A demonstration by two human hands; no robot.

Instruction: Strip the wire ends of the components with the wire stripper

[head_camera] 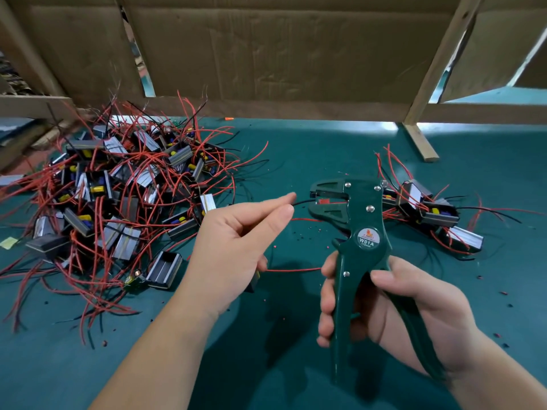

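The left hand pinches a black wire between thumb and finger, to poke its end into the green wire stripper at three o'clock of it. The right hand wraps round the handles, ready to squeeze. More components pile at ten o'clock.

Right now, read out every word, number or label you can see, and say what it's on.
"W01A": round sticker on the green wire stripper.
Small line beneath it: too blurred to read.
Piled components: no readable text.
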